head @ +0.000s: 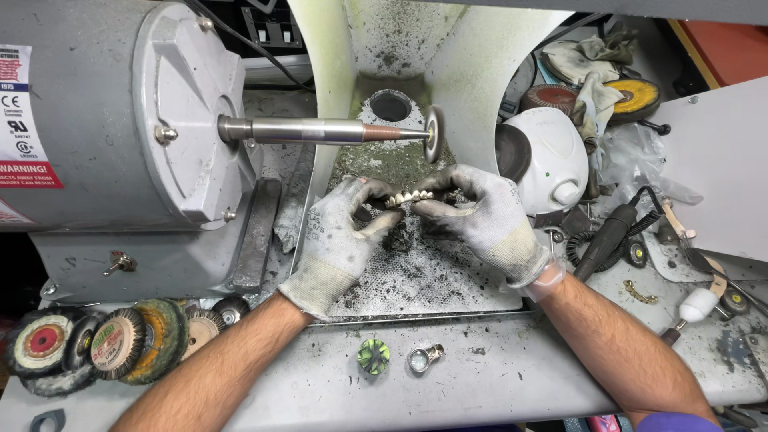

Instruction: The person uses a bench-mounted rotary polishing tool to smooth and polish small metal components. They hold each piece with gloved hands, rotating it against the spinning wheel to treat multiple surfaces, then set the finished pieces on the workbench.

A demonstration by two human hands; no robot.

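Both gloved hands, left hand [340, 240] and right hand [488, 216], pinched the small denture [410, 197] closed-fingered at its ends; it appeared light, rigid, fragile.

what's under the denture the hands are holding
Below the denture, held between left hand and right hand, lies a gritty, debris-speckled tray. The gloves cover part of it.

Gloves [336, 248] knitted cloth, grey, grimy; denture [410, 198] glossy pale teeth; motor housing [104, 112] matt grey painted metal; spindle [312, 130] smooth bright steel; bench [512, 368] dull scratched metal, sooty; buffing wheels [120, 344] rough, fuzzy; white dome [552, 156] smooth plastic.
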